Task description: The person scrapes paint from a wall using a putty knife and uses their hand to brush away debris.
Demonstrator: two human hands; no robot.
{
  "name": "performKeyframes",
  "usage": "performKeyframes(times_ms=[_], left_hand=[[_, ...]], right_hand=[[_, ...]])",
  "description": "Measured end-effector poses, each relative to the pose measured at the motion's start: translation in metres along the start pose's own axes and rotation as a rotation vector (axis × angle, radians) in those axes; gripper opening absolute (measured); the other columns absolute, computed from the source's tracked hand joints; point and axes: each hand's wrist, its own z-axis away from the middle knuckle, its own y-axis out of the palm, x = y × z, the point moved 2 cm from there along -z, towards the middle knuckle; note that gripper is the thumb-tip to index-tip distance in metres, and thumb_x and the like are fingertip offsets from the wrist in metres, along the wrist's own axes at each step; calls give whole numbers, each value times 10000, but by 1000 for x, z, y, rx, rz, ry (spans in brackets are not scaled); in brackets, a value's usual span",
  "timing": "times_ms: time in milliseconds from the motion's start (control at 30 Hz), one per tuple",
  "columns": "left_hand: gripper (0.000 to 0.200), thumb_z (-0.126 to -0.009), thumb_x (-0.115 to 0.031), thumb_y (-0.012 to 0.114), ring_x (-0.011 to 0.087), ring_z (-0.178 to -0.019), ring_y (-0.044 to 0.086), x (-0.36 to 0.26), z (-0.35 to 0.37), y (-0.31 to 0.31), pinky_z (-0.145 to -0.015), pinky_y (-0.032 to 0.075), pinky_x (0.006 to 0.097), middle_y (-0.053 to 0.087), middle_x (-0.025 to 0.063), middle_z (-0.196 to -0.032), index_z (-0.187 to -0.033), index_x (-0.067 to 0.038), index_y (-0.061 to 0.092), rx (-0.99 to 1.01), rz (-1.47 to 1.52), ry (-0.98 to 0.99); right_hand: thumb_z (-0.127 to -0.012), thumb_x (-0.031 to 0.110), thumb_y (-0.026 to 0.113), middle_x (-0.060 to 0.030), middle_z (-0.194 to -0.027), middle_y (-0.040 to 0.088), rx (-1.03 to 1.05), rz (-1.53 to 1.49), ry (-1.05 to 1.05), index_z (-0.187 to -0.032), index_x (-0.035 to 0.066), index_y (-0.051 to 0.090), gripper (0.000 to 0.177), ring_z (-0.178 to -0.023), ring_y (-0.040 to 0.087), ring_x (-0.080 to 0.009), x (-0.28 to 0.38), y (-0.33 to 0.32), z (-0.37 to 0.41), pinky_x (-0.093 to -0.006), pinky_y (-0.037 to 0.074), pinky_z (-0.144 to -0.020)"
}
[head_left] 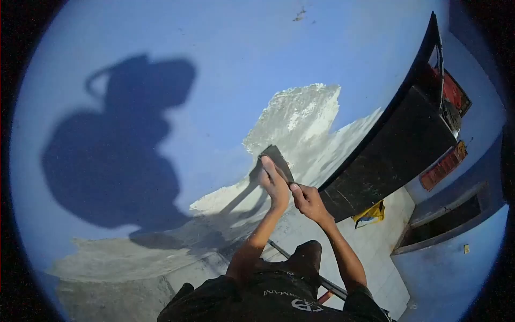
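A dark, flat rectangular piece (279,161) lies against the wall in the middle of the view, over a rough patch of grey and white filler (300,115). My left hand (274,185) grips it along its left side, thumb stretched up over the face. Lower and to the right, my right hand (309,202) is closed at its bottom corner, thumb on top. The blue painted wall (225,96) surrounds the patch, and filler continues down along its lower part.
A large black panel (391,150) stands at the right, close to my right arm. Beyond it, a yellow item (371,213) lies on the pale tiled floor (383,257). Red framed items (444,165) are by the far wall. My shadow (118,155) falls across the wall.
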Motion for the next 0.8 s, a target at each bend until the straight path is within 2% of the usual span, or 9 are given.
performKeyframes(times_ms=[100, 133, 267, 367, 467, 567, 700, 767, 800], left_hand=[[529, -1003, -460, 399, 62, -452, 328, -17, -12, -2, -451, 332, 238, 331, -53, -519, -608, -117, 324, -71, 77, 67], [509, -1019, -420, 384, 55, -475, 324, -58, -9, 9, -440, 260, 244, 337, -64, -546, -614, -116, 335, -145, 206, -68], [494, -1028, -376, 377, 53, -454, 325, -8, -8, -8, -425, 229, 250, 335, -60, -529, -608, -123, 322, -16, -50, 151], [510, -1023, -401, 378, 58, -397, 270, -8, -3, -10, -398, 192, 259, 292, -63, -485, -597, -125, 323, 10, -8, 55], [533, -1012, -443, 388, 60, -376, 258, -18, 3, 6, -390, 207, 252, 289, -62, -469, -587, -127, 326, -166, 173, -119], [554, -992, -494, 405, 61, -389, 301, -32, 9, 6, -385, 245, 250, 321, -60, -471, -578, -134, 330, 40, 139, -91], [535, -995, -490, 405, 65, -436, 287, -23, -13, 2, -434, 272, 232, 298, -66, -501, -598, -142, 315, -103, 87, -27], [511, -1005, -440, 404, 57, -458, 274, -39, -7, 8, -444, 243, 240, 290, -70, -522, -612, -128, 306, -88, 91, 4], [489, -1016, -390, 404, 49, -480, 262, -52, -3, 7, -454, 214, 249, 283, -73, -543, -626, -114, 297, -88, 93, 41]], right_hand=[[-997, 282, 474, -60, -526, 437, -31, -41, -140, -1015, -39, 622, 354, -520, 414, -92, 18, 17, -3, -298, 377, -480], [-1000, 285, 470, -49, -513, 424, -39, 5, -164, -992, -33, 620, 352, -513, 410, -83, 23, 19, -4, -299, 374, -475], [-1003, 287, 461, -41, -519, 425, -63, -5, -65, -902, -42, 601, 372, -517, 395, -81, 10, 11, 6, -299, 364, -477], [-1003, 290, 459, -30, -516, 421, -18, -53, -45, -876, -43, 600, 383, -510, 400, -85, -2, 19, 3, -299, 362, -475], [-1004, 307, 453, -36, -511, 439, -31, -9, -42, -831, -44, 588, 415, -502, 408, -92, 19, 8, 20, -302, 365, -474], [-1007, 327, 439, -48, -507, 457, -36, 3, -59, -811, -45, 583, 444, -496, 419, -96, 20, 5, 19, -300, 372, -471], [-1010, 329, 431, -34, -504, 456, -14, -81, -63, -827, -39, 590, 441, -487, 422, -98, 22, 8, -5, -292, 373, -471], [-1013, 335, 424, -13, -514, 463, -77, 83, -302, -828, -36, 596, 449, -494, 420, -91, 54, 9, 0, -293, 367, -468], [-1012, 330, 428, -16, -519, 468, -62, 36, -204, -833, -46, 592, 448, -501, 422, -93, 53, 6, -1, -296, 367, -470]])
